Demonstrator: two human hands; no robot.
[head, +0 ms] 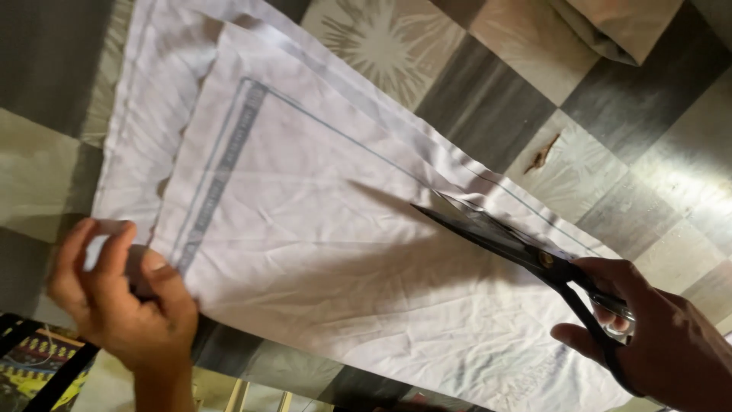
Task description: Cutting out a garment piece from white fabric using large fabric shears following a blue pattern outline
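You held the scissors [526, 248] firmly in your right hand [656, 336], fingers through the handles, blades lying nearly closed on the white cloth [320, 252]. The cloth stretched between your hands across the tiled floor [488, 99]. Your left hand [122, 297] pinched its near corner. Judging by this, keeping that corner taut and the blades flat would have kept the cut straight.

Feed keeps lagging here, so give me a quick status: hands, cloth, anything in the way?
Left hand pinching corner of white cloth. Right hand gripping black scissors, blades over the cloth. Small brown scrap on floor, clear of cloth.
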